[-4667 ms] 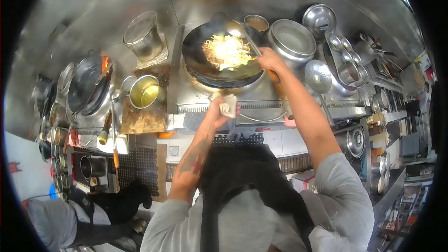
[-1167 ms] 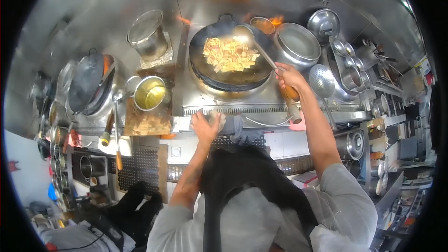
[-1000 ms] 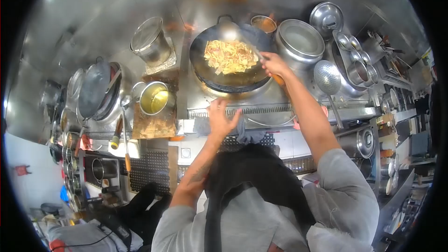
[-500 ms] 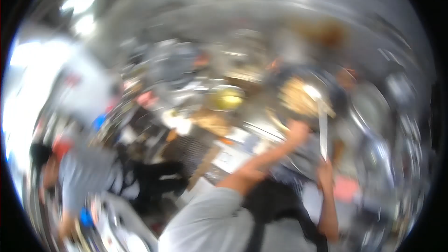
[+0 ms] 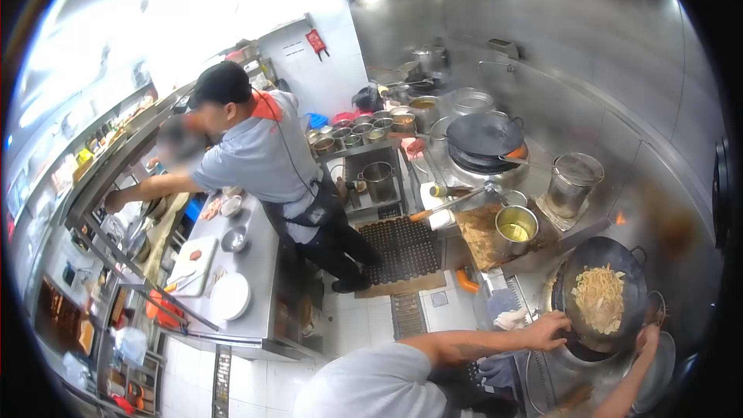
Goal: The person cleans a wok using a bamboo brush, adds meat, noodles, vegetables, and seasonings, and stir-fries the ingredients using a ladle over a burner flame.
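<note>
My left hand (image 5: 547, 330) is at the near left rim of a dark wok (image 5: 584, 263), its fingers curled around the edge. Pale noodles (image 5: 598, 299) lie in the wok, which sits on a burner. To the right of the wok, my right hand (image 5: 647, 338) is closed on what looks like a ladle (image 5: 656, 308), its round bowl showing just above the fingers and its handle mostly hidden. Beside that hand is a round grey metal lid or pan (image 5: 659, 371). A folded white cloth (image 5: 512, 319) lies near my left forearm.
A pot of yellow liquid (image 5: 516, 230) stands on a worn board (image 5: 472, 236). A second wok (image 5: 484, 135) is farther back, near a lidded pot (image 5: 576, 174). At left, a co-worker (image 5: 267, 147) stands at a steel counter (image 5: 259, 263) with bowls and a cutting board.
The view has swung left and sharpened, so the wok now sits lower right. The ladle has moved from over the noodles to beyond the wok's right rim. My left hand stays by the wok.
</note>
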A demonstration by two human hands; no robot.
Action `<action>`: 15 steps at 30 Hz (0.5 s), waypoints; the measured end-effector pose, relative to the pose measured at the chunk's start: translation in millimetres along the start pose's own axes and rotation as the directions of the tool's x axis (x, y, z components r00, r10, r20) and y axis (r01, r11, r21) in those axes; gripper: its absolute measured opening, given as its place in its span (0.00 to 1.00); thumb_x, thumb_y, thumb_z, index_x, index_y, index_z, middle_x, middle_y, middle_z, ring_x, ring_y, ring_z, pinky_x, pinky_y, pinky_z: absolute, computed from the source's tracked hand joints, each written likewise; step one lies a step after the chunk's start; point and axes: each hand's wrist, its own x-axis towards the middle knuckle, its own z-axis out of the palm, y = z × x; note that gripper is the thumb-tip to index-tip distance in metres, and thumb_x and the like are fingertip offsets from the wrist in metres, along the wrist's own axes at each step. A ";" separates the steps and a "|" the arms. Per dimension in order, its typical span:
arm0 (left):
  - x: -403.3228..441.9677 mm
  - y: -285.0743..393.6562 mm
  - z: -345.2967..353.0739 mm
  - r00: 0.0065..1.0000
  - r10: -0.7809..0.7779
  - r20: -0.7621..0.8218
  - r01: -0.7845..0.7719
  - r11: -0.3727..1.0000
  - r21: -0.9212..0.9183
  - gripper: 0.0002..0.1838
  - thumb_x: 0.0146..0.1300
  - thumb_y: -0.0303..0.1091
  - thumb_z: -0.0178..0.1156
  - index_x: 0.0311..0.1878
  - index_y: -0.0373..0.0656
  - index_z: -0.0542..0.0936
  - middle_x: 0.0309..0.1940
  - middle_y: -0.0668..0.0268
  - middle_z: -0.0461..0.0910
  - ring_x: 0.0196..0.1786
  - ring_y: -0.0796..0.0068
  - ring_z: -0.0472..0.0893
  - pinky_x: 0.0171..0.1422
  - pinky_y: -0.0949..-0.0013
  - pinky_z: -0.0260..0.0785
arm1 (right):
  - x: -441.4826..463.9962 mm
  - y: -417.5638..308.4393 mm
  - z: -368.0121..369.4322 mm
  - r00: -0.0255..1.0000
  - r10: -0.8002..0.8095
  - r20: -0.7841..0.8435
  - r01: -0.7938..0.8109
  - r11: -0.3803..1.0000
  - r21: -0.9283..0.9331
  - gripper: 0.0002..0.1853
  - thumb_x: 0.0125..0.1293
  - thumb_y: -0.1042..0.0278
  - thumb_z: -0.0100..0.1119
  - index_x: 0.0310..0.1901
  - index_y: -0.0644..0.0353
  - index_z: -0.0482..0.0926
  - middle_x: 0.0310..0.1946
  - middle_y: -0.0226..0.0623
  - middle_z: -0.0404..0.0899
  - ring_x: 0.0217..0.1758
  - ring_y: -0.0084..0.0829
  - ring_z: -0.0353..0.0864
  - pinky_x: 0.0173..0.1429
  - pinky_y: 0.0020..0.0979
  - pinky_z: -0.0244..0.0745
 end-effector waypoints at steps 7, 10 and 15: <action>-52.4 -22.1 -31.1 0.989 -0.145 -0.023 0.146 0.987 0.072 0.20 0.56 0.38 0.71 0.50 0.41 0.82 0.48 0.53 0.82 0.54 0.53 0.81 0.61 0.54 0.72 | -57.9 -78.2 37.5 0.993 0.118 -0.003 -0.109 0.902 -0.417 0.13 0.69 0.58 0.62 0.48 0.56 0.83 0.24 0.24 0.76 0.26 0.23 0.75 0.29 0.29 0.68; -66.7 -5.8 -63.2 0.924 -0.383 0.007 0.383 0.924 0.002 0.16 0.60 0.38 0.71 0.46 0.39 0.83 0.43 0.54 0.85 0.47 0.55 0.84 0.54 0.58 0.75 | -180.3 -112.4 62.0 0.930 -0.367 -0.006 0.152 0.399 -0.904 0.23 0.67 0.51 0.57 0.52 0.64 0.82 0.49 0.61 0.82 0.56 0.59 0.80 0.55 0.47 0.75; -97.6 -24.4 -72.7 0.892 -0.431 0.134 0.448 0.883 -0.141 0.09 0.63 0.29 0.68 0.45 0.41 0.82 0.37 0.67 0.84 0.38 0.78 0.80 0.41 0.71 0.69 | -292.5 -85.8 29.5 0.741 -0.318 -0.592 -0.447 0.424 -0.787 0.26 0.68 0.68 0.49 0.65 0.71 0.69 0.44 0.67 0.82 0.50 0.60 0.84 0.52 0.54 0.78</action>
